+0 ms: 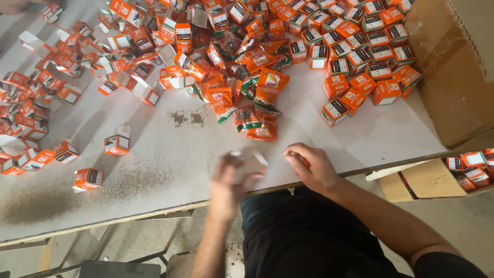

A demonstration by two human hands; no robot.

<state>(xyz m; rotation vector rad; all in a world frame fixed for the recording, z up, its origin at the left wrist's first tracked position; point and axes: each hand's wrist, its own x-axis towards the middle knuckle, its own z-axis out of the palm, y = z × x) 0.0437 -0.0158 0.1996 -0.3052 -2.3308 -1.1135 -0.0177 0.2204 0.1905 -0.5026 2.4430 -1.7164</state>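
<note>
My left hand [226, 177] is blurred by motion at the near edge of the white table [170, 154]; something pale, perhaps a small box, smears across its fingers. My right hand [311, 167] rests on the table beside it, fingers curled around a small orange item that barely shows. Just beyond both hands lies a heap of orange sachets [257, 98]. Closed small orange boxes [360, 56] are piled at the far right. Open orange boxes [77, 67] with white flaps lie scattered across the left.
A large brown cardboard carton [458, 77] stands at the right end of the table. Below the table's right edge sits a tray of more orange boxes [471, 167] on flat cardboard. Dark powder smudges [186, 118] mark the tabletop.
</note>
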